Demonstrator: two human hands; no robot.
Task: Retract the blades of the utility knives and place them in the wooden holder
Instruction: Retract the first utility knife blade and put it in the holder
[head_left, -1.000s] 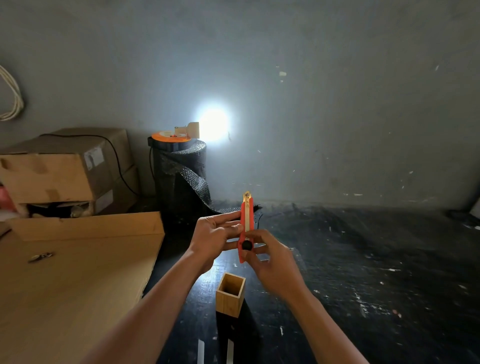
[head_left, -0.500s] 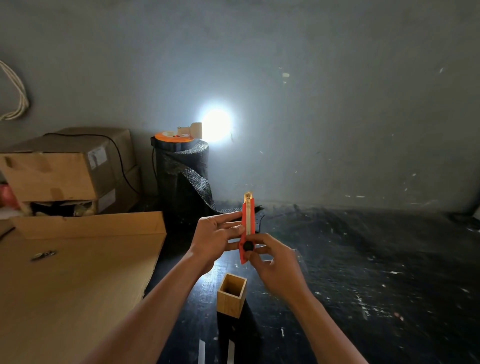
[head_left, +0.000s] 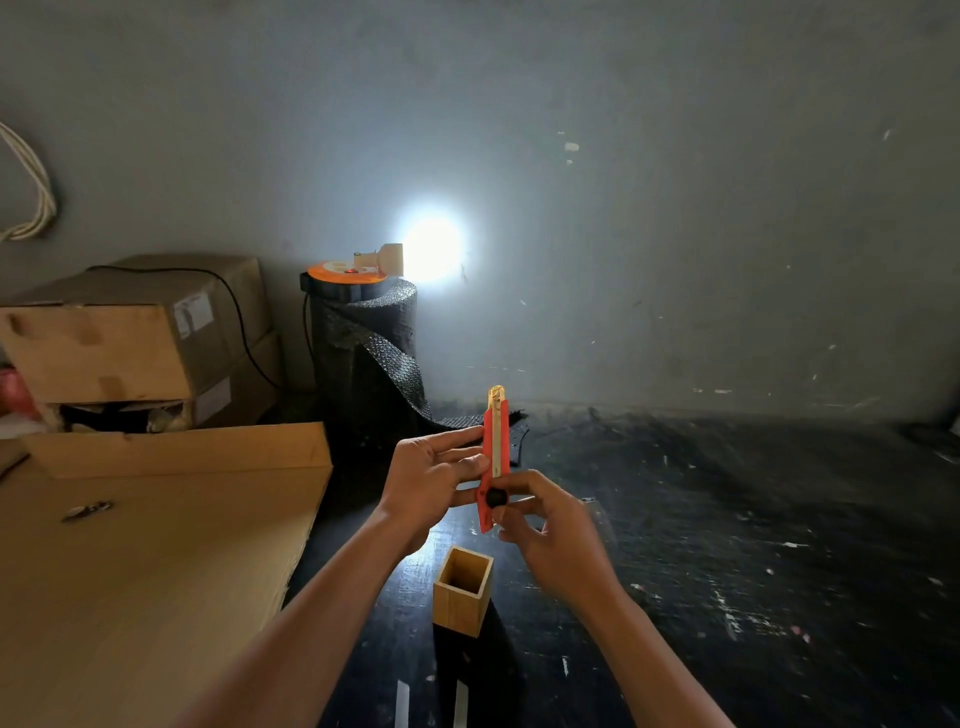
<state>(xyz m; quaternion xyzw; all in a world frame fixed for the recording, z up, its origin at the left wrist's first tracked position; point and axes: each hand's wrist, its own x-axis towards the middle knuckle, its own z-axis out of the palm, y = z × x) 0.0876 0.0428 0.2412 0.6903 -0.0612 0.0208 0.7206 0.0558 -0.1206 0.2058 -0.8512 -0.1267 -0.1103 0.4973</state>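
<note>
An orange utility knife (head_left: 494, 441) stands upright in both hands, its metal tip pointing up. My left hand (head_left: 431, 480) grips the knife's body from the left. My right hand (head_left: 550, 525) holds its lower end, with thumb and finger at the black knob (head_left: 496, 498). No blade shows beyond the brass-coloured tip. Directly below the hands, a square wooden holder (head_left: 462, 590) stands on the black table, open at the top, with nothing visible inside.
A large cardboard sheet (head_left: 135, 561) covers the table's left side, with a small metal object (head_left: 87, 511) on it. Cardboard boxes (head_left: 119, 338) are stacked at the back left. A black bubble-wrap roll (head_left: 363, 353) carries an orange device and a bright lamp (head_left: 431, 249).
The knife and both hands stay almost in place. The view has shifted slightly; my right fingers have moved a little around the black knob.
</note>
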